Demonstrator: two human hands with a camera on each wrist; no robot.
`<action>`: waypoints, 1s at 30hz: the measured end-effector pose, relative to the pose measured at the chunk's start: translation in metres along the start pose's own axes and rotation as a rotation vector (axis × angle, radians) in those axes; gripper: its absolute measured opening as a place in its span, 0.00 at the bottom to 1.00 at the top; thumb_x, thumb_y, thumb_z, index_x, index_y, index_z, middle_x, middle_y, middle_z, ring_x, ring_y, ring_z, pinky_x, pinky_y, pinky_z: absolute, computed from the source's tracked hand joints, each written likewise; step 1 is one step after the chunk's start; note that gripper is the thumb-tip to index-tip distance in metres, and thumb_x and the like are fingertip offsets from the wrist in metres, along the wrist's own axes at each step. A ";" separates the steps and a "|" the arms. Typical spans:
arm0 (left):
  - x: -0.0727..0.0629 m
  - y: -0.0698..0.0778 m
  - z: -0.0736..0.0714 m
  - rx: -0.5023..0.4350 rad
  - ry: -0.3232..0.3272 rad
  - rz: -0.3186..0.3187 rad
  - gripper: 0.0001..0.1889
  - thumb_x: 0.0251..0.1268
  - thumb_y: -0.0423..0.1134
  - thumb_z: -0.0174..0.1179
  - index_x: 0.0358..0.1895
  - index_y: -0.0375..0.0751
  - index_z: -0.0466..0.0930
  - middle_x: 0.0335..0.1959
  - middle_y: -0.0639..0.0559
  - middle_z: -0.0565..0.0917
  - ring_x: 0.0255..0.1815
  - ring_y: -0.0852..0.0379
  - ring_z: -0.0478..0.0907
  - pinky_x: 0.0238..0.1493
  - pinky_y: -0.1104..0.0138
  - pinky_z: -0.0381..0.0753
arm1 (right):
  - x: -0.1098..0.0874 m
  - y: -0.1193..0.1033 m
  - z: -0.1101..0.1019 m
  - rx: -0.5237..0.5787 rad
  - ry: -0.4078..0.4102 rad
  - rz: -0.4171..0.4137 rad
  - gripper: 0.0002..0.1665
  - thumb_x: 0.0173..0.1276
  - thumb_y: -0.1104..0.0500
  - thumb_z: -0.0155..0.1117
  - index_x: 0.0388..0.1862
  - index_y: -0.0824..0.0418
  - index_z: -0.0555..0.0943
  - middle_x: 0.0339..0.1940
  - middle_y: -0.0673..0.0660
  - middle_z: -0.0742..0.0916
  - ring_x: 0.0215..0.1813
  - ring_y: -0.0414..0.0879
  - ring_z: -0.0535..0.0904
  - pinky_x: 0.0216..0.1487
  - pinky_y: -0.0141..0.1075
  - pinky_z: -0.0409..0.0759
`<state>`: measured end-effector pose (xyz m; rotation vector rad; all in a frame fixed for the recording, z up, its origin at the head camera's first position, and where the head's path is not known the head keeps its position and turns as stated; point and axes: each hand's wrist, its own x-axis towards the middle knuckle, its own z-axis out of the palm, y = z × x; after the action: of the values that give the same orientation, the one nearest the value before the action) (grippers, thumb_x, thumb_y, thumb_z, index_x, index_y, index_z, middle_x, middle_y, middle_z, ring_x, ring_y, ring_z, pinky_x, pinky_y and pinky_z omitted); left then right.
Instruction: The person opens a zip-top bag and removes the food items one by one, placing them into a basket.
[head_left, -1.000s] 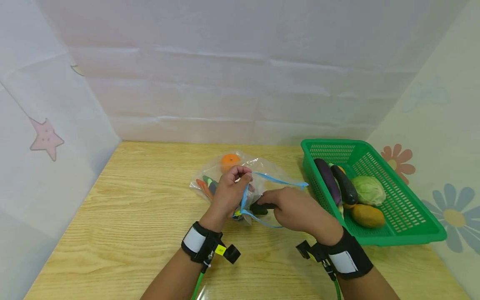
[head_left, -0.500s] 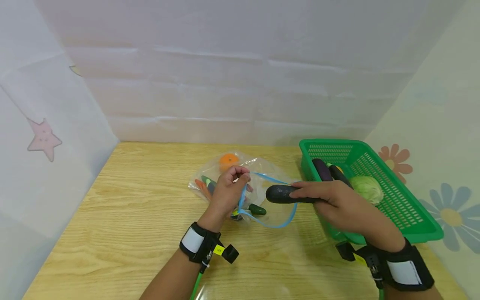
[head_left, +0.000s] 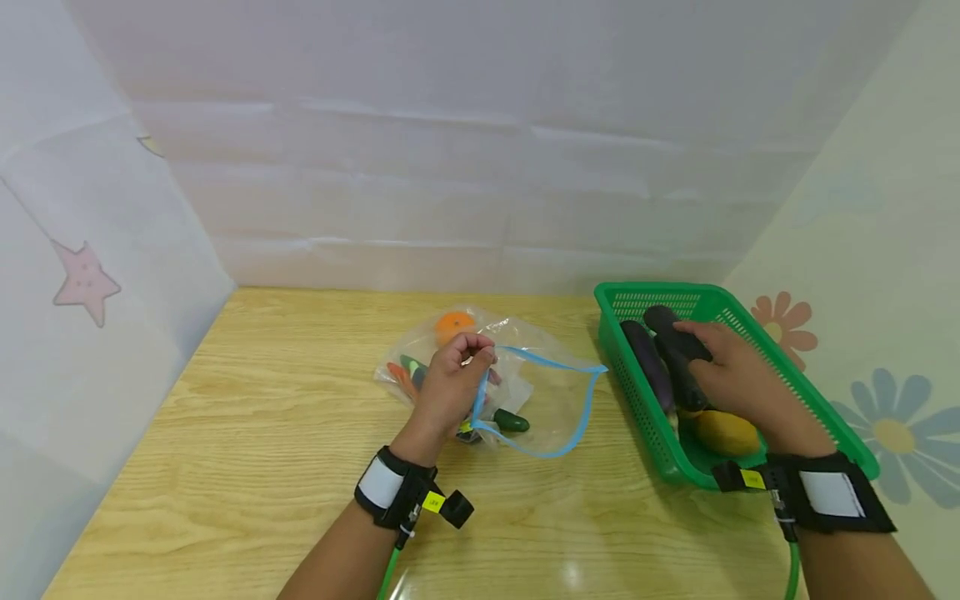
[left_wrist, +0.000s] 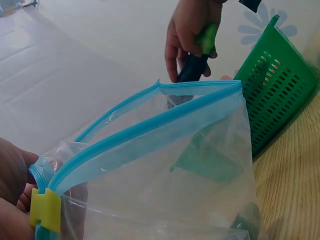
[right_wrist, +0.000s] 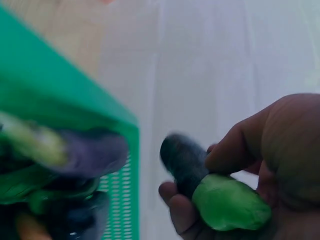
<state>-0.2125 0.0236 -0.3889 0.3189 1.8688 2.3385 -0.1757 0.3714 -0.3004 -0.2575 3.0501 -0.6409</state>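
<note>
My left hand [head_left: 453, 379] pinches the blue zip rim of a clear zip bag [head_left: 551, 417], beside its yellow slider [left_wrist: 45, 210]. The bag lies with its mouth spread toward the right. An orange fruit [head_left: 454, 325], a carrot [head_left: 402, 379] and a small dark-green cucumber [head_left: 512, 420] show through the plastic. My right hand [head_left: 738, 367] grips a dark eggplant [right_wrist: 185, 162] with a bright green stem end, above the green basket [head_left: 810, 358]. Below it, a purple eggplant [head_left: 647, 362], another dark vegetable [head_left: 682, 379] and a yellow oval fruit [head_left: 723, 433] lie in the basket. My hand hides the cabbage.
The basket stands at the right of the wooden table [head_left: 247, 442], close to the flowered side wall [head_left: 892, 333]. A pale sheet [head_left: 480, 150] closes off the back. Green cables [head_left: 792, 567] trail from both wrist cameras.
My right hand has carried the dark eggplant from the bag's mouth right to above the basket. The bag's mouth shows wider. My left hand keeps its hold, almost unmoved.
</note>
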 end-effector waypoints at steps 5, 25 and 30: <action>-0.001 0.001 -0.001 0.008 0.007 0.008 0.07 0.77 0.34 0.51 0.49 0.34 0.75 0.41 0.45 0.76 0.32 0.54 0.80 0.19 0.72 0.74 | 0.018 0.013 0.010 -0.018 -0.087 0.054 0.35 0.70 0.70 0.41 0.75 0.76 0.54 0.65 0.83 0.63 0.47 0.68 0.66 0.29 0.43 0.65; 0.000 -0.001 0.001 -0.017 -0.009 0.032 0.07 0.77 0.32 0.50 0.49 0.33 0.75 0.40 0.45 0.76 0.31 0.55 0.79 0.18 0.73 0.72 | 0.025 0.023 0.020 -0.070 -0.177 0.110 0.31 0.73 0.64 0.43 0.71 0.80 0.61 0.37 0.64 0.78 0.16 0.44 0.61 0.26 0.40 0.64; 0.000 -0.002 0.001 -0.017 -0.013 0.038 0.07 0.78 0.33 0.50 0.49 0.32 0.74 0.40 0.46 0.76 0.31 0.56 0.79 0.18 0.73 0.72 | 0.020 0.021 0.017 -0.055 -0.125 0.109 0.29 0.77 0.60 0.44 0.69 0.78 0.64 0.36 0.64 0.80 0.19 0.47 0.67 0.25 0.41 0.66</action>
<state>-0.2117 0.0250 -0.3902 0.3708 1.8525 2.3694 -0.1976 0.3798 -0.3241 -0.1263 2.9398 -0.5151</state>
